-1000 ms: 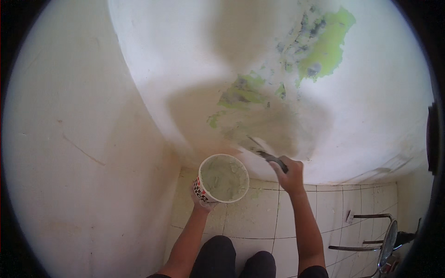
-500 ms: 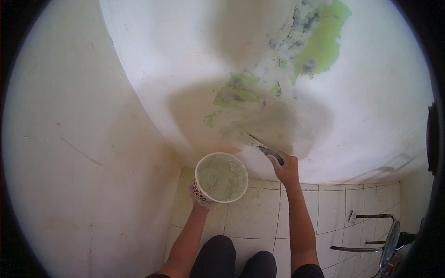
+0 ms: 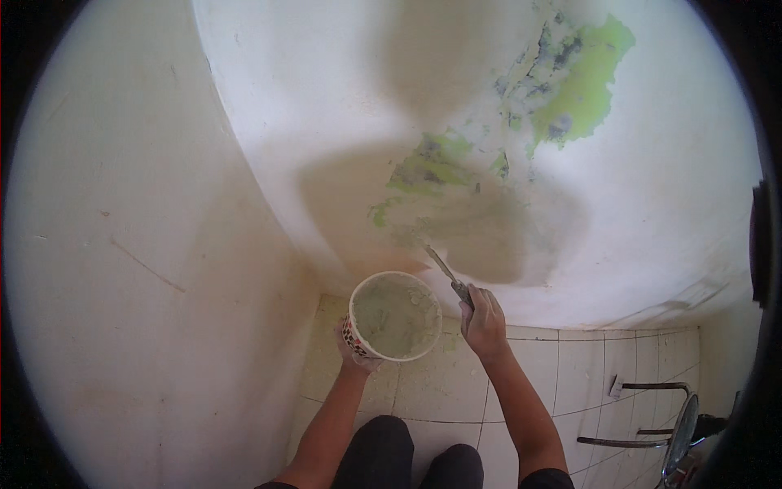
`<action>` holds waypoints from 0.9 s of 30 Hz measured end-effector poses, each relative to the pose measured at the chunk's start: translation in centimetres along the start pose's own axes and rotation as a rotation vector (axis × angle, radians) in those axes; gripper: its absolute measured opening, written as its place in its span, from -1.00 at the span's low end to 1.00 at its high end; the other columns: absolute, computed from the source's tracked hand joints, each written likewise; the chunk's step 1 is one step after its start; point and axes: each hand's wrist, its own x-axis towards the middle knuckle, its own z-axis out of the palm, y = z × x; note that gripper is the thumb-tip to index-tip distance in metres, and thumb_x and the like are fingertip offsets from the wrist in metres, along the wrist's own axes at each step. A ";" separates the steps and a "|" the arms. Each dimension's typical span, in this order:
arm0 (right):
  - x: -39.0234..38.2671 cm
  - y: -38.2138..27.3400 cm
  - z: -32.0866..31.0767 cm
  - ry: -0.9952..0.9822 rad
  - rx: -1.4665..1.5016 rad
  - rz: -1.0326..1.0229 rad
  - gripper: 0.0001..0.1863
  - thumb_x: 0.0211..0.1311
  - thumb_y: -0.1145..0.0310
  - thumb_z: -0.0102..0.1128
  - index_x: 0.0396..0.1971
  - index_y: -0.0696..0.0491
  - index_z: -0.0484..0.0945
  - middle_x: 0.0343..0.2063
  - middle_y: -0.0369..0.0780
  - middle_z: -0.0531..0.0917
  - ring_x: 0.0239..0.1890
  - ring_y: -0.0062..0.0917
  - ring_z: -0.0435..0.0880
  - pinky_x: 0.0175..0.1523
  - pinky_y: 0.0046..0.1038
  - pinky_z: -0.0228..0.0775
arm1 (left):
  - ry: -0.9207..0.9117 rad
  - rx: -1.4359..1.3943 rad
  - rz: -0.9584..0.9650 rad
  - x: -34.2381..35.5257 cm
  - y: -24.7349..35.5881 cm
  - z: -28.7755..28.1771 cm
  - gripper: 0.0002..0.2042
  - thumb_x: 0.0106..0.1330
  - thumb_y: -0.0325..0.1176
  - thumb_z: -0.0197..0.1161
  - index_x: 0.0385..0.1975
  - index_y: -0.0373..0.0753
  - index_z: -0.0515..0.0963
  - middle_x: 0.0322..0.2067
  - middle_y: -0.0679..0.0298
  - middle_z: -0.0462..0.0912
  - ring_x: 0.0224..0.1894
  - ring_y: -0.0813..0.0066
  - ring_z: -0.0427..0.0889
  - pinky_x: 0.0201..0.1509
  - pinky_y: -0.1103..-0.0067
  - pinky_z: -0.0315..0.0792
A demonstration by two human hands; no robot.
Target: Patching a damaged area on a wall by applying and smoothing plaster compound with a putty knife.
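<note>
While my left grip (image 3: pixel 354 357) holds a paste bucket (image 3: pixel 356 339), my right grip (image 3: pixel 485 323) clasps a scraper (image 3: pixel 461 290); lower wall (image 3: pixel 468 222) smeared, green patches (image 3: pixel 585 94) bare.

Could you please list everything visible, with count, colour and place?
Bucket: one, white patterned, lower centre
Paste: one mass, greenish, in bucket
Putty knife: one, grey, centre
Walls: at least two, whitish, front and left
Patches: several, green and grey, front wall
Floor tiles: many, whitish, below
Stool: one, metallic, lower right
Small object: one, pale, near stool leg
Unclear object: one, dark, right edge
Left hand: one, holding bucket
Right hand: one, gripping putty knife
Knees: two, dark trousers, bottom
Sleeves: two, dark, bottom edge
</note>
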 end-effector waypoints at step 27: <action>3.7 3.0 1.0 -0.060 -0.685 -0.294 -0.47 0.17 0.40 0.26 0.19 -0.24 0.56 -0.28 -0.15 0.55 -0.52 -0.46 0.53 -0.50 -0.42 0.46 | -0.027 -0.067 -0.017 0.8 0.0 -4.5 -0.23 0.33 0.38 -0.18 0.41 0.01 0.30 0.40 0.19 0.31 0.38 0.05 0.33 0.40 0.06 0.31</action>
